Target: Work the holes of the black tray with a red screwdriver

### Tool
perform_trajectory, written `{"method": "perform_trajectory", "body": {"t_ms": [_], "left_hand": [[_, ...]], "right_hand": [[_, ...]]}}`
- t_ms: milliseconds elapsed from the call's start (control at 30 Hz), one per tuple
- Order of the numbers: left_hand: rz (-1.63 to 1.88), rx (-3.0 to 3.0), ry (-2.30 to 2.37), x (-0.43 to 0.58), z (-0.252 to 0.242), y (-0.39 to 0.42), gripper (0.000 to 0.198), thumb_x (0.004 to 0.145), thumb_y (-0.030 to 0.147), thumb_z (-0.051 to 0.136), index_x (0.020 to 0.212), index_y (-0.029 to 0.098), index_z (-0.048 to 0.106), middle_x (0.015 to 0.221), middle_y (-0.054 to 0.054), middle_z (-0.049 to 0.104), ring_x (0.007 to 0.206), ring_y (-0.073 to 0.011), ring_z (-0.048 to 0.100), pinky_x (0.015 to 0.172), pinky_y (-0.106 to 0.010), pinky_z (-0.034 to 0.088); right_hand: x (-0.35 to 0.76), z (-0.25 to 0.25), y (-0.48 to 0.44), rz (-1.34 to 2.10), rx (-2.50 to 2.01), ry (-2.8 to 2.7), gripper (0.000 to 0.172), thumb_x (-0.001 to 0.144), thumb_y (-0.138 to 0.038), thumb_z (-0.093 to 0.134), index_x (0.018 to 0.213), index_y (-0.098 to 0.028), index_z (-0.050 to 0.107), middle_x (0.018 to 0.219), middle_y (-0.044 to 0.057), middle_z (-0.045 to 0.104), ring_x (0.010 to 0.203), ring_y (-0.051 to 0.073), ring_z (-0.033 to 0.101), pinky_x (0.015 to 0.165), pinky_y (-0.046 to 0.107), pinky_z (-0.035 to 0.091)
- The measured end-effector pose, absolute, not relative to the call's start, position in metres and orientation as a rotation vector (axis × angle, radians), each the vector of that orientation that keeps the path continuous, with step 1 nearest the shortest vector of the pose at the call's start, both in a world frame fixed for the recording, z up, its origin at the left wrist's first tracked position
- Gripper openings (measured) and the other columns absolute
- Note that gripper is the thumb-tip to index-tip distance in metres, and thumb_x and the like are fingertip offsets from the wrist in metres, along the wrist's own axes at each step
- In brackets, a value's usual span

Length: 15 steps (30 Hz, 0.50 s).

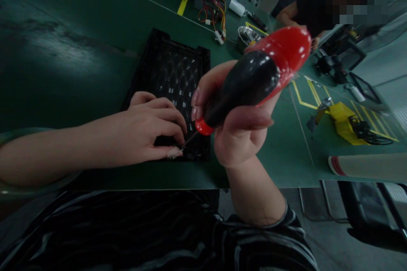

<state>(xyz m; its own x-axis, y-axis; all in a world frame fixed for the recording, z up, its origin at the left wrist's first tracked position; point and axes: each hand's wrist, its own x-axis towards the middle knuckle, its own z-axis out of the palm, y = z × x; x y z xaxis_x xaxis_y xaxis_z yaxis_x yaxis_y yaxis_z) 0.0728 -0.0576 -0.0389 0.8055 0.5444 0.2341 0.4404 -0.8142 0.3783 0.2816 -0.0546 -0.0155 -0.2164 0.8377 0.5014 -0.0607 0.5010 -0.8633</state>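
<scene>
My right hand (244,123) is closed round the thick handle of a red and black screwdriver (254,76). Its thin shaft slants down to the left, and the tip ends by the thumb of my left hand (155,125). That hand lies over the near left part of a black plastic panel (178,67), fingers curled, thumb and forefinger close together around the tip. Whatever is between them is too small and hidden to name. A raised rim and a diamond-shaped pattern mark the panel, which lies flat on the green table (79,72).
Across the table stand a grey metal case with coloured cables (216,8) and a metal bowl (248,36) of small parts. To the right are a yellow bin (346,123), a pale roll (365,167) and a black chair (365,207). A person in dark clothing (314,8) is at the far side.
</scene>
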Motion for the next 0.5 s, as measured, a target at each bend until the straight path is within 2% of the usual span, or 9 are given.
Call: {"method": "perform_trajectory", "body": {"t_ms": [67,133,200,333,367,500], "left_hand": [[0.489,2.667,0.748,0.073,-0.037,-0.058,0.023,0.103,0.05,0.069,0.106,0.031,0.082,0.115,0.001,0.077,0.113,-0.0256,0.06,0.103,-0.044,0.025],[0.496,2.627,0.741,0.074,-0.037,-0.058,0.021,0.102,0.048,0.07,0.104,0.031,0.082,0.114,0.003,0.078,0.114,-0.0255,0.06,0.105,-0.044,0.025],[0.475,2.596,0.762,0.075,-0.037,-0.058,0.016,0.101,0.045,0.073,0.102,0.032,0.081,0.113,0.003,0.079,0.115,-0.0251,0.06,0.106,-0.044,0.025],[0.446,2.59,0.808,0.075,-0.039,-0.059,0.016,0.1,0.046,0.073,0.103,0.033,0.081,0.116,0.001,0.079,0.118,-0.0263,0.06,0.106,-0.047,0.024],[0.449,2.59,0.806,0.075,-0.039,-0.059,0.017,0.1,0.047,0.072,0.102,0.033,0.081,0.116,0.001,0.079,0.118,-0.0268,0.06,0.106,-0.048,0.024],[0.448,2.552,0.813,0.075,-0.04,-0.058,0.02,0.098,0.053,0.072,0.099,0.035,0.081,0.117,0.002,0.078,0.118,-0.028,0.061,0.109,-0.049,0.023]], "right_hand": [[0.273,-0.014,-0.053,0.903,-0.389,-1.47,0.038,0.099,-0.058,0.065,0.127,-0.04,0.046,0.093,-0.008,0.074,0.063,0.012,0.07,0.058,0.026,0.062],[0.269,-0.009,-0.055,0.907,-0.294,-1.394,0.029,0.099,-0.046,0.069,0.122,-0.038,0.052,0.1,-0.008,0.074,0.073,0.01,0.073,0.057,0.022,0.059],[0.271,-0.002,-0.058,0.95,-0.395,-1.361,0.03,0.098,-0.046,0.071,0.123,-0.037,0.056,0.11,-0.005,0.073,0.086,0.012,0.075,0.062,0.023,0.061],[0.288,0.009,-0.063,0.966,-0.58,-1.461,0.038,0.095,-0.055,0.071,0.126,-0.035,0.06,0.128,0.001,0.07,0.103,0.021,0.076,0.094,0.039,0.069],[0.291,0.011,-0.063,0.976,-0.656,-1.515,0.041,0.093,-0.056,0.072,0.126,-0.035,0.06,0.132,0.002,0.071,0.106,0.023,0.076,0.096,0.041,0.069],[0.289,0.009,-0.065,1.019,-1.035,-1.609,0.043,0.088,-0.054,0.076,0.123,-0.033,0.065,0.132,0.008,0.075,0.114,0.028,0.077,0.083,0.04,0.07]]}}
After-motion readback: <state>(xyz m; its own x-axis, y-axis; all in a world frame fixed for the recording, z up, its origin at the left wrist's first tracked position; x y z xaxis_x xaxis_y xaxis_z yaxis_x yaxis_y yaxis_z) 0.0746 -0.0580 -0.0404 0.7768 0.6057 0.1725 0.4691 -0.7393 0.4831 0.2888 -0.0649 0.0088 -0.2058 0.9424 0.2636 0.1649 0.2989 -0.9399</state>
